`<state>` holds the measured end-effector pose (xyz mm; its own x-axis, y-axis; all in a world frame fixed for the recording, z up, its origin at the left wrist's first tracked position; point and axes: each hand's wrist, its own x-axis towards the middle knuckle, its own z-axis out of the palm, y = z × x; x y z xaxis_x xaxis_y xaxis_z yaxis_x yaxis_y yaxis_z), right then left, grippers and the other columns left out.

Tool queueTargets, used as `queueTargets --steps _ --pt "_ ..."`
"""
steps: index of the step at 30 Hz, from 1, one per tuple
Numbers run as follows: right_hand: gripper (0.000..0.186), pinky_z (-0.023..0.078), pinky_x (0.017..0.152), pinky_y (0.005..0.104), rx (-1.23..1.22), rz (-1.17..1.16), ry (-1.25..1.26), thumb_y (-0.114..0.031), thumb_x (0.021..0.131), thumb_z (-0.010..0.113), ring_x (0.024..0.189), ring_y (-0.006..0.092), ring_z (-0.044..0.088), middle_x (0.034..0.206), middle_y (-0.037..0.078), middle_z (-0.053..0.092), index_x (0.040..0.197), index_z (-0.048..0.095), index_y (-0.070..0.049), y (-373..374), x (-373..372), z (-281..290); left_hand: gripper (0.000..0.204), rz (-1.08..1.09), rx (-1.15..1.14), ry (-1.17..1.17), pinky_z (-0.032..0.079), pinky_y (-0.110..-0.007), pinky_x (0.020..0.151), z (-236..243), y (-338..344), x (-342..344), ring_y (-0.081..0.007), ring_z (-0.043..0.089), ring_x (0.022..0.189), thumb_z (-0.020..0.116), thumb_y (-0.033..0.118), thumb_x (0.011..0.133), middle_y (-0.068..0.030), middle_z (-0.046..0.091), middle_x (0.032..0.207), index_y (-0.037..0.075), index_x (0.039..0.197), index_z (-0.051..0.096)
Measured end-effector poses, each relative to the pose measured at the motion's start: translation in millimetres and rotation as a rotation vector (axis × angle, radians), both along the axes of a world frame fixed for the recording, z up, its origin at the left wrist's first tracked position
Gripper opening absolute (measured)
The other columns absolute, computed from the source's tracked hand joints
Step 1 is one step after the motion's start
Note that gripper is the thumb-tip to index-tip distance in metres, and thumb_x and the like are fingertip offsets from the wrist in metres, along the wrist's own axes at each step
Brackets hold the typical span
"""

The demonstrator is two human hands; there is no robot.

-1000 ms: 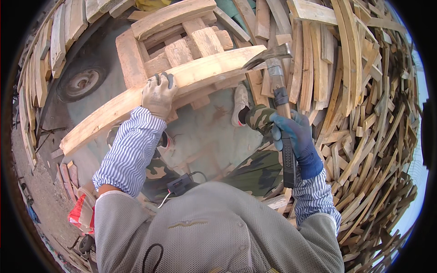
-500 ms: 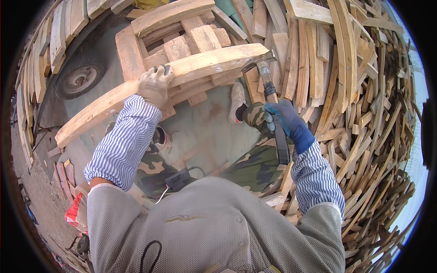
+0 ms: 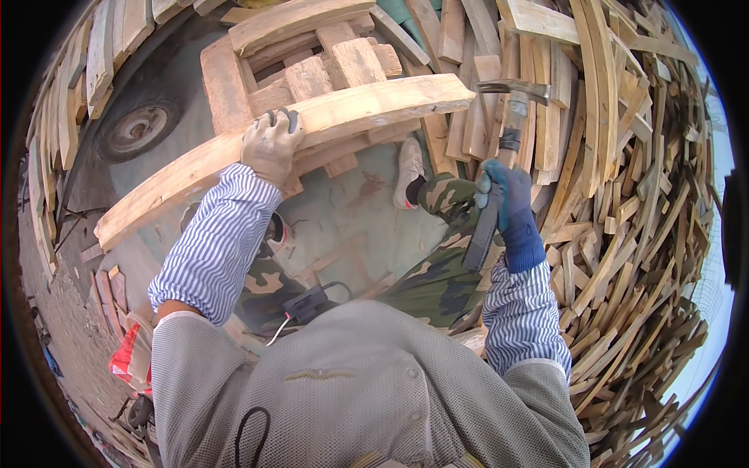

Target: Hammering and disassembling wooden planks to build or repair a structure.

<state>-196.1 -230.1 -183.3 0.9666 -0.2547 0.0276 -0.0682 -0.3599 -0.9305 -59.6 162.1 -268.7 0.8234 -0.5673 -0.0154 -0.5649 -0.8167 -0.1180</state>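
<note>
My left hand (image 3: 271,148), in a pale work glove, is closed over the near edge of a long wooden beam (image 3: 374,104). The beam lies across a stack of short wooden blocks (image 3: 308,78), its left end reaching down toward me. In a blue glove, my right hand (image 3: 505,195) grips the handle of a claw hammer (image 3: 515,117). The hammer's head is up, to the right of the beam's right end and apart from it. Its dark grip sticks out below my fist.
A big heap of loose wooden sticks (image 3: 624,312) fills the right side. Longer planks (image 3: 538,101) lean behind the hammer. On the left are a wheel (image 3: 136,131) and more stacked boards (image 3: 101,54). My shoe (image 3: 409,171) stands just below the stack.
The hammer has moved right, away from the beam's right end, and its head has turned. My left hand stays on the beam, which shows little movement.
</note>
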Motion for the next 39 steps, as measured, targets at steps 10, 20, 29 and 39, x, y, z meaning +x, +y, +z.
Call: queueTargets --steps 10,20,29,39 --pt "0.022 0.046 0.040 0.0297 0.481 -0.108 0.698 -0.022 0.096 0.055 0.045 0.0173 0.057 0.064 0.006 0.060 0.099 0.063 -0.001 2.2 22.0 29.5 0.050 0.057 0.030 0.108 0.046 -0.042 0.100 19.1 1.2 6.9 -0.0296 0.055 0.122 0.066 0.016 0.085 -0.0125 0.057 0.131 0.015 0.134 0.055" --pt "0.022 0.048 0.043 0.0296 0.455 -0.085 0.668 -0.019 0.095 0.055 0.045 0.0176 0.057 0.064 0.006 0.060 0.098 0.065 0.001 4.1 18.8 17.8 0.045 0.028 -0.001 0.032 0.047 -0.042 0.098 10.8 4.3 2.2 -0.0298 0.056 0.121 0.070 0.018 0.083 -0.0113 0.058 0.127 0.014 0.126 0.060" --pt "0.020 0.049 0.043 0.0300 0.510 -0.048 0.750 -0.019 0.095 0.058 0.045 0.0171 0.057 0.063 0.006 0.060 0.099 0.062 0.000 20.9 22.0 16.1 0.045 0.058 -0.046 0.110 0.049 -0.041 0.089 22.6 4.3 13.4 -0.0261 0.058 0.113 0.075 0.025 0.081 -0.0073 0.061 0.120 0.015 0.123 0.062" --pt "0.026 0.048 0.043 0.0322 0.608 -0.128 0.592 -0.022 0.093 0.058 0.047 0.0204 0.058 0.067 0.008 0.061 0.103 0.063 0.002 20.0 9.9 31.1 0.042 0.054 -0.037 0.049 0.047 -0.041 0.097 10.8 4.1 9.4 -0.0276 0.057 0.118 0.066 0.015 0.084 -0.0103 0.059 0.128 0.015 0.126 0.062"
